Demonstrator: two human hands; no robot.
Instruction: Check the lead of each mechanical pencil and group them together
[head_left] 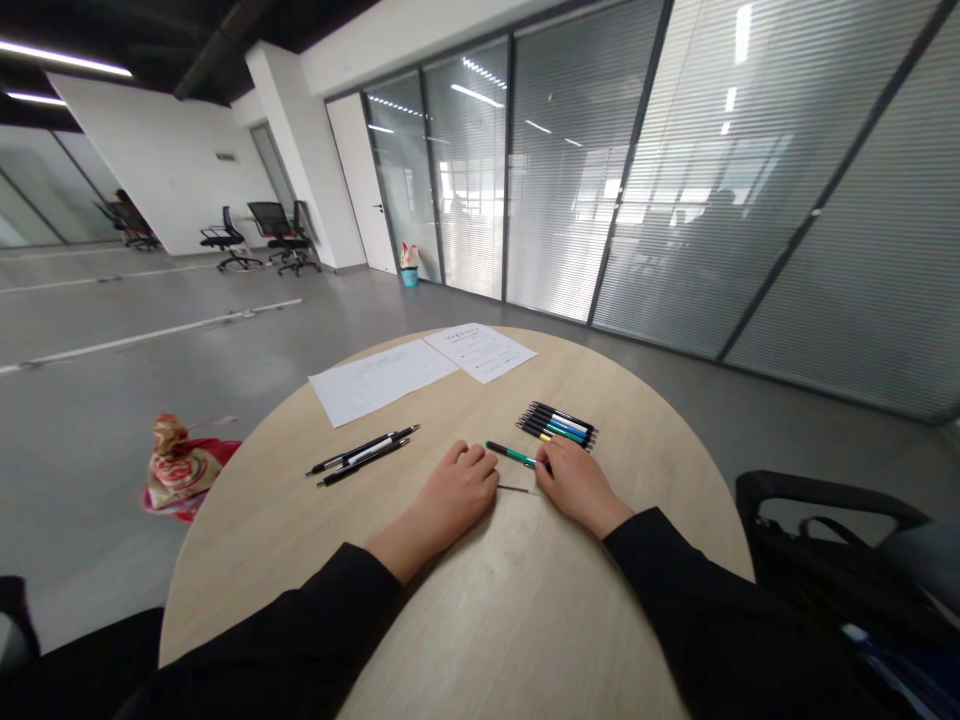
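Note:
My right hand (pixel 568 478) is closed, its thumb and fingers pinching one end of a black-and-green pen (pixel 512 454) low over the table. The pen's other end points left toward my left hand (pixel 463 482), which rests on the tabletop with its fingers curled. Whatever may be inside those fingers is hidden. A thin dark stick, like a pen refill (pixel 514 489), shows between the hands, one end close against my left fingers; I cannot tell whether they grip it. Just beyond my right hand lies a row of several pens (pixel 559 424) with black, white, blue, green and yellow parts.
More black-and-white pens (pixel 367 455) lie on the left of the round wooden table (pixel 480 620). Two printed sheets (pixel 386 380) overlap at its far edge. A black chair (pixel 825 490) stands at the right, and a red-and-gold cloth bundle (pixel 176 465) is beyond the left edge.

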